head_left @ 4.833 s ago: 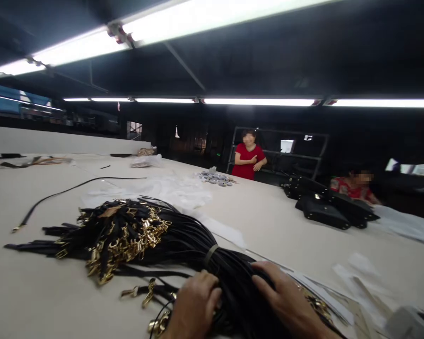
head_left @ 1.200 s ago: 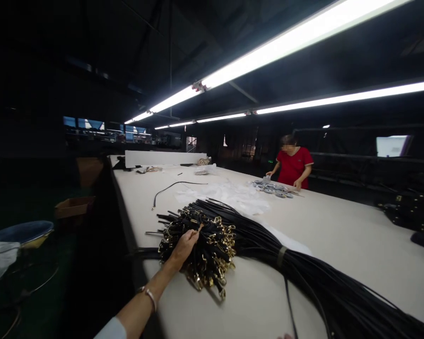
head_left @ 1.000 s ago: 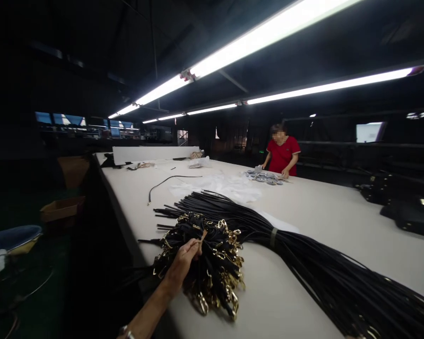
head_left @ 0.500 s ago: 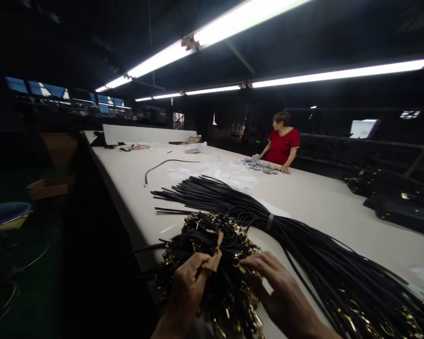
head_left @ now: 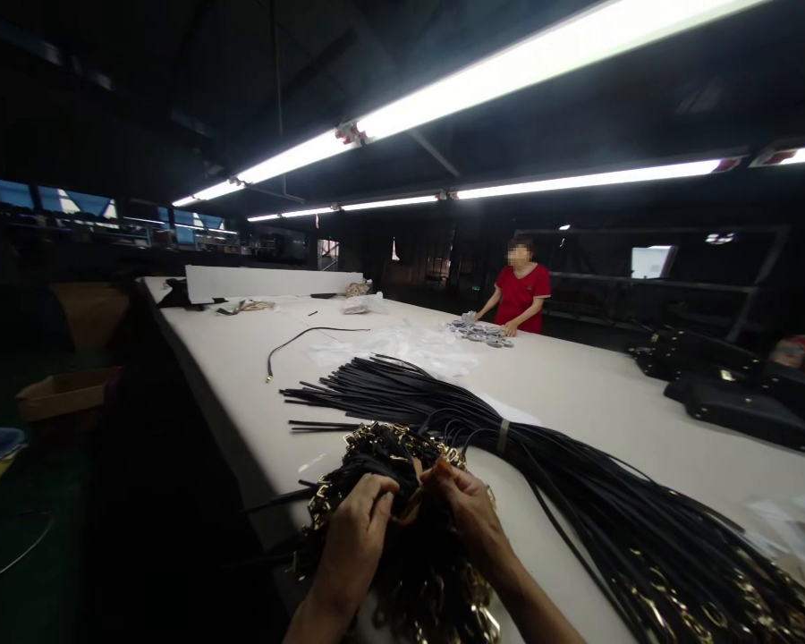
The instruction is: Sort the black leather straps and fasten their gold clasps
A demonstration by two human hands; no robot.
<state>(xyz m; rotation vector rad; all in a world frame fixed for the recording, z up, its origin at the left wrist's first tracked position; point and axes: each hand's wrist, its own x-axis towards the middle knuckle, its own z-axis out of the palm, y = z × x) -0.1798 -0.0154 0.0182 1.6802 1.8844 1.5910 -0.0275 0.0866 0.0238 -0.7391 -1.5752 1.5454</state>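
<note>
- The left hand point(head_left: 357, 529) and the right hand point(head_left: 468, 512) were both closed, pinching a tan tie point(head_left: 412, 512) between them.
- The tie sat on top of a clump of black straps with gold clasps point(head_left: 382, 452), at the near left edge of the surface point(head_left: 610, 394).
- A banded bundle of long straps point(head_left: 577, 492) lay to the right.
- A person in red point(head_left: 520, 295) stood at the far side.

Long white fluorescent ceiling tubes point(head_left: 510, 80) blazing overhead, clipping to pure white, glare bleeding into dark ceiling. Pale beige counter point(head_left: 597, 394) catching most light, reading evenly bright, shadows under things lying soft and short. Floor at left and far back of hall sinking into near black. Bundle of black leather straps with gold metal clasps point(head_left: 550, 465) losing detail near bottom edge, clasps glinting faintly. Wide lens bending tubes and counter edge toward corners. Noise and slight softness showing in dark areas.
</note>
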